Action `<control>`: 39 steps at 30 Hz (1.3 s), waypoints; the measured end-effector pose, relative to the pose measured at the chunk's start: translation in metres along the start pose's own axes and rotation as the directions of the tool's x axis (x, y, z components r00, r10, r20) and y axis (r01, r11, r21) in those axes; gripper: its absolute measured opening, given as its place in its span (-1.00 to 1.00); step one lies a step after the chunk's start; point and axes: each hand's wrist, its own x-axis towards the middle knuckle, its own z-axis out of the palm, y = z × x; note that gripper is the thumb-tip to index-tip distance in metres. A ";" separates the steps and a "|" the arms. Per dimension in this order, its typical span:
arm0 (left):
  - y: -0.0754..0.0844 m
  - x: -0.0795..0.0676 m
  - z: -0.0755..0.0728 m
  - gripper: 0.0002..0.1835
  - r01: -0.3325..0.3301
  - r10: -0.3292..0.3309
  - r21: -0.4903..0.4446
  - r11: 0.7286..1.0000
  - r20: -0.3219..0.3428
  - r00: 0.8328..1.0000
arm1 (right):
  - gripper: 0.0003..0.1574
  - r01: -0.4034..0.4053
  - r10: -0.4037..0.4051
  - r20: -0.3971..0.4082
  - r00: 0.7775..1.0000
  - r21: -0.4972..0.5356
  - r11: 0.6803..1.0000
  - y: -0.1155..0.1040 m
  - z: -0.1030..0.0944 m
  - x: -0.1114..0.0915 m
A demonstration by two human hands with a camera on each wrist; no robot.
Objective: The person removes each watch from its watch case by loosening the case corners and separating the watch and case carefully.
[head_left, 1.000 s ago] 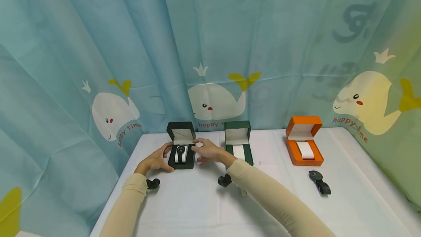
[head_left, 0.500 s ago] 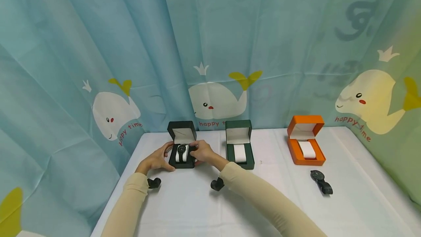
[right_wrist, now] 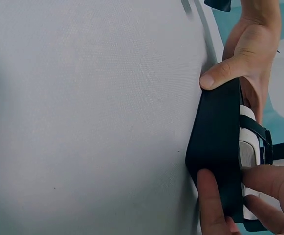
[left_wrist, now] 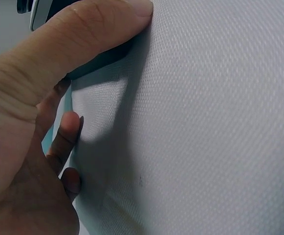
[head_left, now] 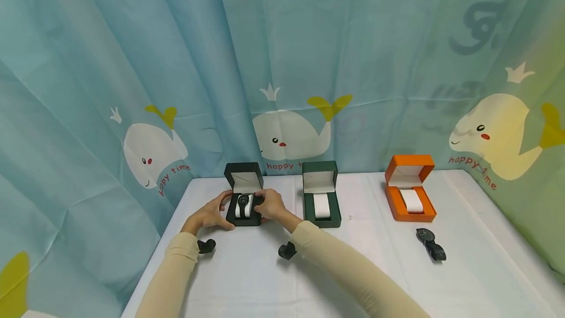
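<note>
The black watch box (head_left: 242, 222) stands with its lid raised at the back left of the table. A black wristwatch (head_left: 243, 201) sits inside on a white cushion. My left hand (head_left: 209, 215) holds the box's left side, thumb at the front corner and fingers farther back. At the right side, my right hand (head_left: 271, 205) pinches the box wall. In the right wrist view, some of its fingers touch the outer face of the box (right_wrist: 215, 125) and others reach the inner edge beside the cushion. The left wrist view shows the left thumb (left_wrist: 98, 27) against the box's dark edge.
A green watch box (head_left: 334, 210) and an orange watch box (head_left: 412, 218) stand to the right, lids raised, each with a bare white cushion. Another black wristwatch (head_left: 430, 244) lies before the orange one. A whale-print curtain (head_left: 291, 63) hangs behind the white table (head_left: 247, 278).
My right hand has come in leftward and closed its fingers on the right wall of the black box. The left hand stays where it was. Its watch has not visibly moved.
</note>
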 end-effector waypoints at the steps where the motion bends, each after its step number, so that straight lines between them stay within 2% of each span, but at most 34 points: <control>1: 0.000 0.000 0.000 0.26 0.002 -0.002 0.004 1.000 0.000 1.000 | -0.44 -0.007 0.007 -0.003 1.000 0.007 1.000 0.000 0.000 -0.001; 6: 0.002 -0.002 -0.001 0.26 0.008 -0.008 0.009 1.000 0.001 1.000 | -0.44 -0.026 0.026 -0.008 1.000 0.032 0.999 0.000 0.001 -0.003; 19: 0.010 -0.001 -0.003 0.27 0.009 -0.009 0.002 1.000 0.013 1.000 | -0.45 0.000 0.000 -0.010 1.000 0.043 0.999 0.000 -0.004 -0.005; 26: 0.015 0.000 -0.001 0.27 0.039 -0.039 0.023 0.999 0.016 0.999 | -0.44 -0.002 0.002 -0.002 1.000 0.042 0.999 0.003 -0.004 -0.006; 35: 0.016 -0.004 0.000 0.28 0.036 -0.036 0.008 0.999 0.035 0.999 | -0.46 -0.008 0.008 -0.004 1.000 0.047 0.999 0.005 -0.001 -0.007; 39: 0.024 -0.007 -0.003 0.29 0.024 -0.026 0.031 0.999 0.055 0.998 | -0.47 0.009 -0.009 -0.006 1.000 0.040 0.999 0.005 -0.001 -0.006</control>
